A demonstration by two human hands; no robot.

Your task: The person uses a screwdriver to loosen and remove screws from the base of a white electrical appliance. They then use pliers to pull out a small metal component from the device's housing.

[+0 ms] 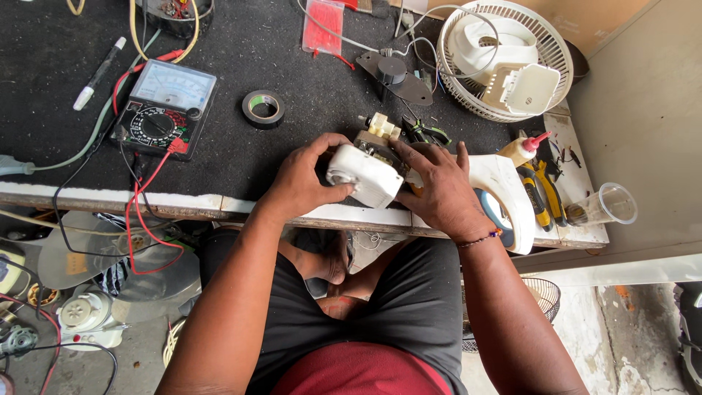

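At the near edge of the worktop, white fan motor housing gripped from both sides, left hand fingers curled around its left end, right hand fingers spread flat over its right side, multimeter far left.

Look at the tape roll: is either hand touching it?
No, the tape roll lies apart on the mat while both hands grip the white motor.

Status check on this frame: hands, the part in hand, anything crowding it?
Left hand and right hand both grip the white fan motor at the bench edge. Tape roll, meter and pliers nearby, none touching.
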